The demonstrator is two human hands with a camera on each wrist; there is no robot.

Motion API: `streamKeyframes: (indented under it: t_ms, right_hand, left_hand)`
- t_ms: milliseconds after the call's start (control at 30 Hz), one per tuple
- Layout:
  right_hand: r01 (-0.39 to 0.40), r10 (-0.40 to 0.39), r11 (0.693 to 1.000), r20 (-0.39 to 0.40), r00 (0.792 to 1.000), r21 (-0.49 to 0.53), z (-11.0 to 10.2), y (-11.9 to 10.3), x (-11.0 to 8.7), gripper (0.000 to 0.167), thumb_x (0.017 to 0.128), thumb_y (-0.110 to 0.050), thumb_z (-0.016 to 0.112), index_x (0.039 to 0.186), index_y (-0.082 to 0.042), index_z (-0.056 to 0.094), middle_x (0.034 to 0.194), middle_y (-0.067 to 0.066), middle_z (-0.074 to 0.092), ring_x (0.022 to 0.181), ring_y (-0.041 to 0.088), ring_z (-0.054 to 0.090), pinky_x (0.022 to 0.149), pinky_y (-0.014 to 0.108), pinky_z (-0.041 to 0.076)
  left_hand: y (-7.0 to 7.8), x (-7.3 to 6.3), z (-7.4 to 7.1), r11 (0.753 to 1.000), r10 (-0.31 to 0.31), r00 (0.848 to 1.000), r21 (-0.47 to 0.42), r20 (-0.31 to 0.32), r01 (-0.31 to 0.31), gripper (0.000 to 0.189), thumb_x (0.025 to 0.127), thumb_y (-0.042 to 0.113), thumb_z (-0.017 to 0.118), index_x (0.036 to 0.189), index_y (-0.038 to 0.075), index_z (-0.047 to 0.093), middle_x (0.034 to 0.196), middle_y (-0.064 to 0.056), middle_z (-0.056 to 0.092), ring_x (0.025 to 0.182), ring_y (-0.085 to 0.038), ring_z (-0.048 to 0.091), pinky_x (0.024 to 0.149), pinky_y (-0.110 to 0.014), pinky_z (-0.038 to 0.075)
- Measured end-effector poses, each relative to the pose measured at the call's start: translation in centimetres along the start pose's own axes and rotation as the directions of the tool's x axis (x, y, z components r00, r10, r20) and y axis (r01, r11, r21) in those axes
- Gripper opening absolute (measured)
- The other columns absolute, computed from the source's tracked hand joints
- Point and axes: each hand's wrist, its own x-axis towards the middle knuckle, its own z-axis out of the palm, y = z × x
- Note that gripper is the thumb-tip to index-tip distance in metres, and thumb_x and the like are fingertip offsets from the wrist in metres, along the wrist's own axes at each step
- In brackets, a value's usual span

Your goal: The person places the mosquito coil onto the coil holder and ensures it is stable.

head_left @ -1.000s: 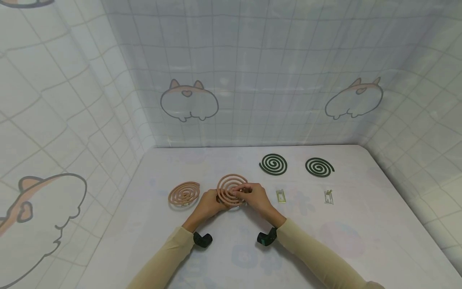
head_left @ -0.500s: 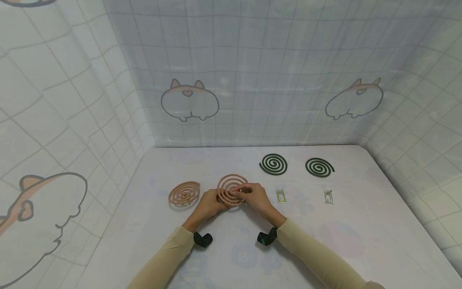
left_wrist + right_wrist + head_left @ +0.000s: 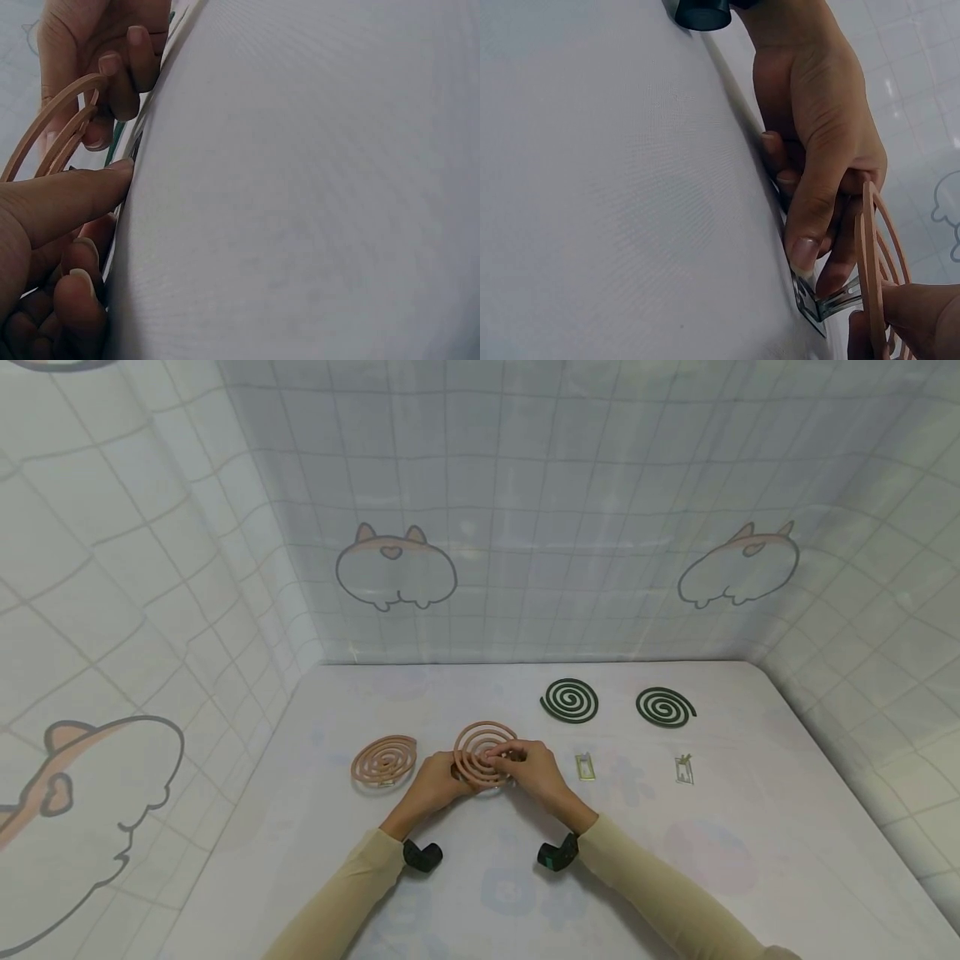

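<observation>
My left hand (image 3: pixel 438 781) holds the flat base of a small metal coil stand (image 3: pixel 843 299), thumb pressed on the plate in the right wrist view. A brown mosquito coil (image 3: pixel 869 247) sits tilted at the stand's raised prongs. My right hand (image 3: pixel 534 770) pinches this coil near its centre between thumb and fingers. Whether the prong passes through the coil's middle is hidden by the fingers. To the left, another brown mosquito coil (image 3: pixel 382 762) rests tilted, with a bit of metal stand showing under it.
Two dark green mosquito coils (image 3: pixel 569 701) lie flat at the back right of the white table (image 3: pixel 480 910). In front of them lie two small metal stands, one yellowish (image 3: pixel 585 767) and one silvery (image 3: pixel 684 769). Patterned cloth walls (image 3: pixel 525 568) rise behind and beside the table.
Hardly anything differs: both hands keep their hold on the coil and stand, and the whole view has shifted very slightly.
</observation>
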Motion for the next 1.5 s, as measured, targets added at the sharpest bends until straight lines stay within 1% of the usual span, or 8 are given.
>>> streamKeyframes:
  t_ms: [100, 400, 633, 900, 1067, 1133, 1300, 1500]
  right_hand:
    - [-0.001, 0.001, 1.0, 0.0, 1.0, -0.002, -0.02, 0.1, 0.04, 0.011, 0.093, -0.032, 0.078, 0.102, -0.025, 0.081, 0.11, -0.007, 0.074, 0.107, 0.016, 0.063, 0.08, 0.034, 0.048]
    - [0.008, -0.008, 1.0, 0.005, 1.0, -0.015, -0.05, 0.06, 0.15, 0.011, 0.094, -0.031, 0.078, 0.101, -0.024, 0.081, 0.11, -0.005, 0.074, 0.1, 0.017, 0.063, 0.074, 0.033, 0.048]
    - [0.02, -0.02, 0.999, 0.002, 1.0, -0.029, -0.14, -0.23, 0.06, 0.012, 0.092, -0.03, 0.08, 0.1, -0.022, 0.081, 0.106, -0.003, 0.073, 0.098, 0.018, 0.062, 0.074, 0.034, 0.047]
    - [0.015, -0.015, 0.998, 0.008, 1.0, -0.055, -0.19, -0.38, 0.26, 0.012, 0.091, -0.03, 0.081, 0.099, -0.021, 0.081, 0.096, -0.003, 0.072, 0.086, 0.017, 0.058, 0.069, 0.033, 0.045]
    - [0.023, -0.022, 0.998, 0.026, 0.999, -0.062, -0.26, -0.41, 0.26, 0.013, 0.091, -0.03, 0.081, 0.1, -0.02, 0.081, 0.085, 0.0, 0.069, 0.073, 0.017, 0.052, 0.06, 0.031, 0.042]
    - [0.031, -0.029, 0.997, 0.025, 0.999, -0.069, -0.26, -0.37, 0.29, 0.013, 0.091, -0.029, 0.08, 0.1, -0.02, 0.081, 0.086, -0.001, 0.069, 0.073, 0.016, 0.052, 0.06, 0.03, 0.042]
    - [0.048, -0.046, 0.996, 0.021, 0.999, -0.079, -0.25, -0.19, 0.43, 0.012, 0.091, -0.029, 0.081, 0.099, -0.021, 0.082, 0.094, -0.004, 0.072, 0.081, 0.016, 0.058, 0.065, 0.031, 0.044]
    - [0.063, -0.061, 0.995, 0.028, 0.998, -0.08, -0.43, 0.02, 0.47, 0.012, 0.091, -0.032, 0.081, 0.099, -0.023, 0.082, 0.095, -0.005, 0.072, 0.081, 0.018, 0.056, 0.066, 0.032, 0.042]
  left_hand:
    - [0.05, 0.05, -0.04, 1.0, -0.007, 1.0, 0.004, 0.005, 0.007, 0.019, 0.081, 0.014, 0.086, 0.093, 0.01, 0.073, 0.059, 0.002, 0.056, 0.04, -0.01, 0.046, 0.043, -0.027, 0.038]
    - [0.2, 0.03, -0.08, 1.0, 0.008, 1.0, 0.027, -0.008, -0.008, 0.02, 0.079, 0.014, 0.086, 0.093, 0.01, 0.073, 0.064, 0.003, 0.056, 0.05, -0.01, 0.046, 0.048, -0.028, 0.037]
    - [0.1, 0.01, -0.02, 1.0, 0.01, 1.0, 0.018, -0.002, -0.009, 0.02, 0.081, 0.014, 0.086, 0.097, 0.009, 0.073, 0.065, 0.003, 0.059, 0.046, -0.011, 0.047, 0.046, -0.027, 0.038]
    - [0.0, -0.04, 0.11, 1.0, -0.013, 0.999, 0.017, -0.044, 0.014, 0.041, 0.08, 0.019, 0.089, 0.115, 0.008, 0.069, 0.1, -0.004, 0.072, 0.08, -0.016, 0.062, 0.071, -0.036, 0.05]
    - [0.28, -0.21, 0.13, 0.998, -0.061, 0.996, -0.017, -0.06, 0.06, 0.059, 0.078, 0.019, 0.091, 0.125, 0.004, 0.059, 0.112, -0.012, 0.069, 0.078, -0.02, 0.062, 0.066, -0.037, 0.051]
    - [0.34, -0.25, 0.14, 0.997, -0.072, 0.996, -0.031, -0.06, 0.07, 0.066, 0.077, 0.019, 0.092, 0.13, 0.003, 0.055, 0.117, -0.014, 0.068, 0.082, -0.022, 0.065, 0.067, -0.038, 0.052]
    - [0.31, -0.27, 0.07, 0.995, -0.081, 0.995, -0.068, -0.054, 0.077, 0.088, 0.076, 0.02, 0.093, 0.148, 0.007, 0.044, 0.134, -0.017, 0.063, 0.12, -0.031, 0.061, 0.095, -0.049, 0.049]
    - [0.56, -0.54, -0.36, 0.987, -0.098, 0.995, -0.127, -0.014, 0.096, 0.111, 0.07, 0.026, 0.097, 0.158, 0.013, 0.031, 0.14, -0.023, 0.059, 0.126, -0.034, 0.058, 0.1, -0.054, 0.046]
